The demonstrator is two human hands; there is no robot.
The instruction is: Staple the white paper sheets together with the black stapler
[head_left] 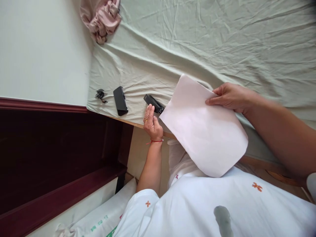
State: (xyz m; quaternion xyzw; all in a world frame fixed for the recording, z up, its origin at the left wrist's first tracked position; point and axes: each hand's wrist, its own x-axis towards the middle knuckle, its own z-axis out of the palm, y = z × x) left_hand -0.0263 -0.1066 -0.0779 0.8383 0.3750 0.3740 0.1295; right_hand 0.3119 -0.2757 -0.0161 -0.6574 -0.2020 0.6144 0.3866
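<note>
Stapler (153, 103): at the bed's (222, 42) near edge, long axis aimed at our paper (204, 128).
Left hand (152, 123): fingers closed round it.
Right hand (228, 96): pinches the paper's far edge.

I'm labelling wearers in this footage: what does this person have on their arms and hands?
Both forearms are bare. The left hand has a thin red string bracelet at the wrist and a ring on one finger. The right hand shows nothing worn. A white garment with small orange crosses covers the body.
</note>
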